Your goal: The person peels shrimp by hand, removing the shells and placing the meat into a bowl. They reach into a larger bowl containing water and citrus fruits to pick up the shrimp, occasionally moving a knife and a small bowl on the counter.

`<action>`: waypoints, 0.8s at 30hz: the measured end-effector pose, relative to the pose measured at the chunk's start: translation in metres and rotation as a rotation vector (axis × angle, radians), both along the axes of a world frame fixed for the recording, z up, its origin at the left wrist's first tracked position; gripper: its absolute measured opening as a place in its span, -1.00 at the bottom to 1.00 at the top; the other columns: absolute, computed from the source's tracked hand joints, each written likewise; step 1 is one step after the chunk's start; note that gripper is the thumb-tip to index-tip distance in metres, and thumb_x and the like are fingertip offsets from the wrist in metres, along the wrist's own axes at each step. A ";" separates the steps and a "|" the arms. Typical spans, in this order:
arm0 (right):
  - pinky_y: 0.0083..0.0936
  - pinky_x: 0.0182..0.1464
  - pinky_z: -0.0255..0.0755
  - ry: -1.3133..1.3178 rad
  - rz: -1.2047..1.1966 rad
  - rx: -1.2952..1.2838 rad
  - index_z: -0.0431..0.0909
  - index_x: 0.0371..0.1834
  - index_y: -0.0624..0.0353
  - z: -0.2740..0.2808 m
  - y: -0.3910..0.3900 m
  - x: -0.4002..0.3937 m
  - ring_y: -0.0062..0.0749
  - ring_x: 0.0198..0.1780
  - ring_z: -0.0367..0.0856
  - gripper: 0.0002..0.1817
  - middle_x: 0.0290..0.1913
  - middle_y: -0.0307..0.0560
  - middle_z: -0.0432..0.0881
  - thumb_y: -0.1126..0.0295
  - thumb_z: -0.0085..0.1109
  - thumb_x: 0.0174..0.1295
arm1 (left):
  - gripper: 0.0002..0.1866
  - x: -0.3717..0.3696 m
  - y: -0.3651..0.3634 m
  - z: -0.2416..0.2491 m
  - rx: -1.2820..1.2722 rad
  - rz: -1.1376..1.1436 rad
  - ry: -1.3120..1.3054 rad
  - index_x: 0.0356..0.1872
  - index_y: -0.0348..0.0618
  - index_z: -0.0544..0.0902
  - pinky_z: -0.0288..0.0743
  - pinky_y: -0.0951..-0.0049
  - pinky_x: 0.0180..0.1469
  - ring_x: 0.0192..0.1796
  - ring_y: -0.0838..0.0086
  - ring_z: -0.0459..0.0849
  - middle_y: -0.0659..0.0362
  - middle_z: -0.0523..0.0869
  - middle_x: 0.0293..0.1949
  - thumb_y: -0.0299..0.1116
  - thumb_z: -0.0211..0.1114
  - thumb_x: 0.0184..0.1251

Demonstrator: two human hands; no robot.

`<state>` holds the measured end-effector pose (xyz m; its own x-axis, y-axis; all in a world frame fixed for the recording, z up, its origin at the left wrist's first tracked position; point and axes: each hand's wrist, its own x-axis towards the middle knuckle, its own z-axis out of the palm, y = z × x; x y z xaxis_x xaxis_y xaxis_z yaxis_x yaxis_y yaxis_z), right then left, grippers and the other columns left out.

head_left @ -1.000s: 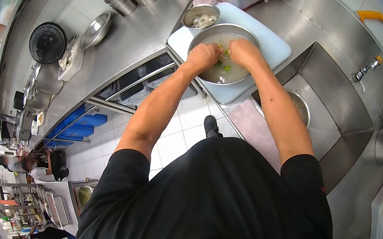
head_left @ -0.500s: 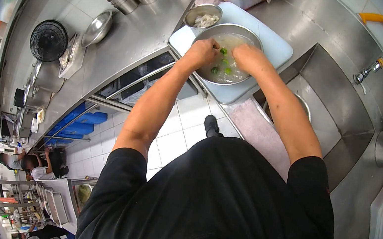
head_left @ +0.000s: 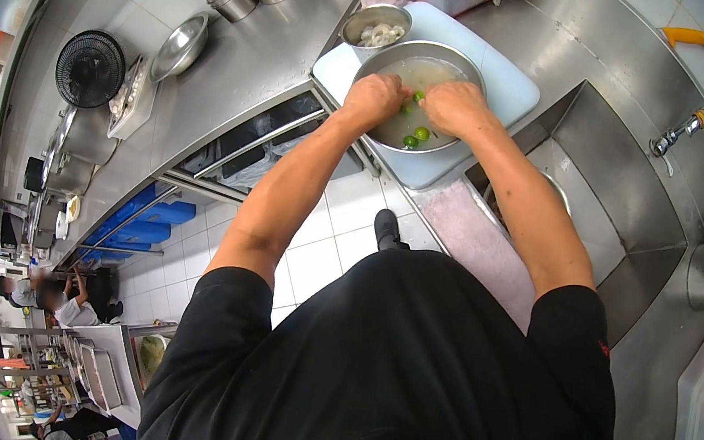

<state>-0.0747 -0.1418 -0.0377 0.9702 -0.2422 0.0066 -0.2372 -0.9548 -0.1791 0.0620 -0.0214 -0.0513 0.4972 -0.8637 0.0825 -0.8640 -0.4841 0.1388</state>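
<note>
Large bowl: brushed metal, dull sheen, cloudy water inside. Limes: glossy green skin. Cutting board: smooth matt pale plastic. Worktop: stainless steel, satin finish. Sink: same brushed steel. Floor: glossy white tile.

Both my hands fill the near half of the steel bowl. Its far half is open water. Just behind the bowl a small bowl of white pieces blocks the way. To my right the cutting board is bare, then the sink drops.
</note>
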 end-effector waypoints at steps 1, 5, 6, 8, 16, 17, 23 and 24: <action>-0.16 0.05 0.51 0.021 0.013 -0.026 0.75 -0.21 0.18 0.003 0.001 -0.002 -0.08 0.00 0.71 -0.71 -0.10 0.07 0.75 0.29 0.07 0.25 | -0.56 -0.004 0.001 0.004 0.015 -0.010 -0.006 -0.25 -0.27 0.68 0.56 0.04 -0.05 -0.19 -0.07 0.72 -0.20 0.73 -0.27 -0.02 0.14 0.43; -0.18 0.01 0.53 0.075 0.035 -0.017 0.78 -0.23 0.11 0.023 0.007 -0.011 -0.11 -0.02 0.72 -0.75 -0.13 0.02 0.76 0.23 0.19 0.21 | -0.63 -0.006 0.006 0.010 0.078 -0.025 -0.011 -0.23 -0.21 0.71 0.56 0.04 -0.03 -0.16 -0.05 0.72 -0.18 0.74 -0.25 -0.09 0.12 0.41; -0.18 0.01 0.53 0.106 0.072 -0.020 0.77 -0.22 0.10 0.026 0.010 -0.011 -0.11 -0.02 0.72 -0.75 -0.13 0.01 0.76 0.23 0.22 0.19 | -0.65 -0.006 0.009 0.014 0.094 -0.023 -0.008 -0.22 -0.19 0.72 0.55 0.04 -0.02 -0.16 -0.04 0.72 -0.17 0.74 -0.24 -0.12 0.12 0.40; -0.18 -0.01 0.54 0.171 0.146 -0.023 0.77 -0.20 0.09 0.029 0.015 -0.011 -0.12 -0.02 0.72 -0.75 -0.13 0.01 0.76 0.22 0.29 0.15 | -0.66 -0.009 0.017 0.022 0.139 -0.122 0.108 -0.17 -0.13 0.74 0.54 0.06 -0.01 -0.13 -0.01 0.72 -0.12 0.75 -0.22 -0.11 0.12 0.37; -0.13 0.00 0.56 0.057 0.082 0.069 0.73 -0.19 0.18 0.016 0.013 -0.009 -0.01 -0.04 0.71 -0.79 -0.14 0.10 0.74 0.40 0.19 0.15 | -0.62 -0.058 0.015 0.053 0.429 -0.190 0.199 -0.07 -0.02 0.76 0.51 0.14 0.04 -0.05 0.09 0.72 -0.02 0.77 -0.15 -0.02 0.20 0.30; -0.13 0.01 0.55 -0.010 0.055 0.092 0.72 -0.18 0.19 0.014 0.007 -0.008 0.01 -0.04 0.70 -0.78 -0.13 0.11 0.73 0.42 0.17 0.15 | -0.62 -0.054 0.011 0.038 0.435 -0.207 0.184 -0.08 -0.03 0.76 0.51 0.13 0.05 -0.05 0.08 0.71 -0.04 0.77 -0.15 -0.03 0.19 0.31; -0.10 -0.01 0.51 -0.218 -0.057 0.114 0.63 -0.20 0.20 0.019 -0.027 0.002 0.08 -0.06 0.67 -0.82 -0.19 0.19 0.71 0.43 0.24 0.14 | -0.60 -0.037 -0.004 -0.005 0.335 -0.285 0.189 -0.09 -0.19 0.71 0.50 0.08 0.07 -0.06 -0.04 0.70 -0.17 0.73 -0.16 -0.08 0.12 0.35; -0.10 -0.01 0.50 -0.217 -0.062 0.108 0.62 -0.19 0.20 0.022 -0.028 0.001 0.08 -0.06 0.67 -0.82 -0.19 0.19 0.71 0.43 0.24 0.15 | -0.60 -0.038 -0.003 -0.001 0.306 -0.274 0.206 -0.10 -0.22 0.70 0.49 0.07 0.08 -0.06 -0.06 0.69 -0.20 0.73 -0.17 -0.09 0.12 0.36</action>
